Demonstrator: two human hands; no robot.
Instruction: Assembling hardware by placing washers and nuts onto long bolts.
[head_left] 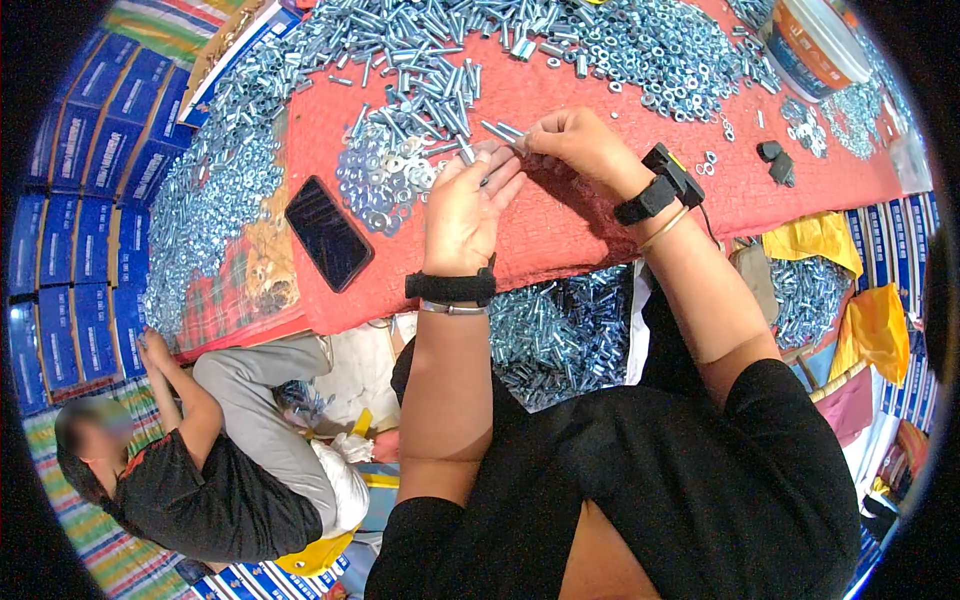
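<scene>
– Black short-sleeved cloth shirt [620, 470], ours, sits closest to the lens. Both bare hands are over the red-covered table [320, 130]. Hand status?

– Right hand [585, 145]: narrow fingertip pinch on slim silver metal bolts [503, 137], looks like two. They sit just beside our left fingers, near the table's front side. Left hand [465, 205]: palm up, fingers part curled. One silver shank [466, 155] shows at the thumb; we can't tell if it's gripped.

– Failure modes?

– Likeliest: pinch goes slack, smooth shanks roll, we drop one. It could land in the loose silver bolt pile [430, 90], or go over the edge into the dark silver fastener heap [560, 335] below. Hard to find in either.

– Others?

– Left wrist swings wide, we scatter the flat round silver washers [380, 180] or nudge the black glass-faced phone [330, 233]. Thin black cable [712, 228] at our right wrist could snag on a reach.

– Labels?

– White printing on the stacked blue cardboard boxes [85, 235], small and bent by the lens. Bigger pale characters on the white plastic tub [815, 50] with orange-and-blue sides. We're not transcribing either. Bolts: no marks we can make out.
</scene>
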